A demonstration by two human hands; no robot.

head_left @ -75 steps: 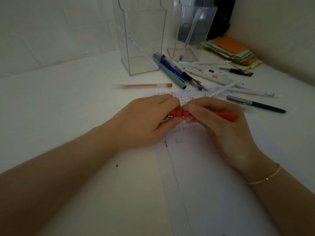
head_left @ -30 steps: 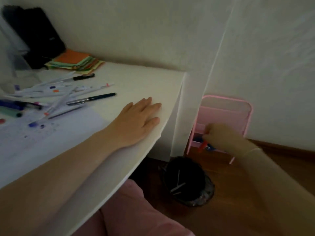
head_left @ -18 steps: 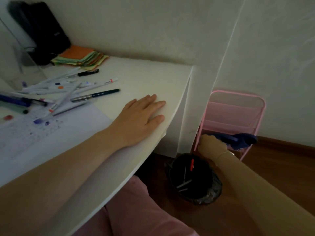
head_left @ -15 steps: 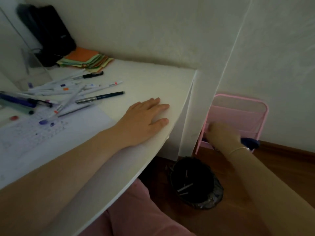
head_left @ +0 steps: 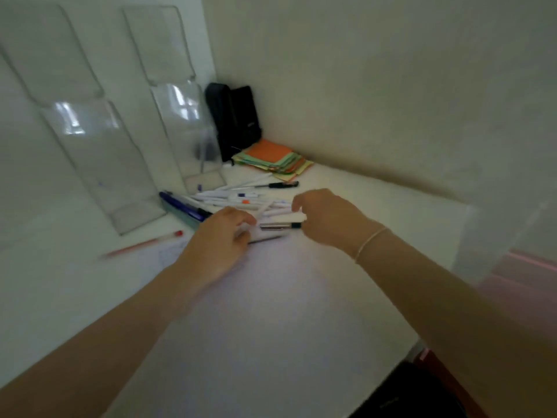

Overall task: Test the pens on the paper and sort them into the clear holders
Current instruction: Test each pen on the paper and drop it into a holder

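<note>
Returned from the floor-level bin, both hands converge on the pens [head_left: 241,200] heaped near the counter's far edge, beside two clear holders [head_left: 99,164]. Left hand [head_left: 220,236] rests loosely curled; right hand [head_left: 325,218] reaches a dark pen [head_left: 280,226], grip indistinct.

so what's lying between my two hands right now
In the head view, a silver-and-dark pen lies on the paper between the left hand and right hand.

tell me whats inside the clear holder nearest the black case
The right clear holder shows one thin pale pen leaning inside and a small blue mark near its base. Blur and glare hide anything more; the black case stands behind.
</note>
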